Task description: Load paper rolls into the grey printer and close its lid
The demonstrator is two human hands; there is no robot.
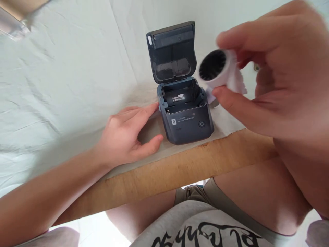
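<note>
Right hand (280,75) raised, I pinch a paper roll (230,75) between thumb and fingers, just beside the small printer (189,125) and its upright lid (172,51). My left hand (125,132) lies relaxed, grasping nothing, fingertips against the printer's side. I'd expect the roll to be light, its loose paper easily creased; gripping around its firmer-looking rim seems best.

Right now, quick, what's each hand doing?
Left hand: open, holding nothing, touching the printer at its side.
Right hand: closed, holding the roll between thumb and fingers.
</note>
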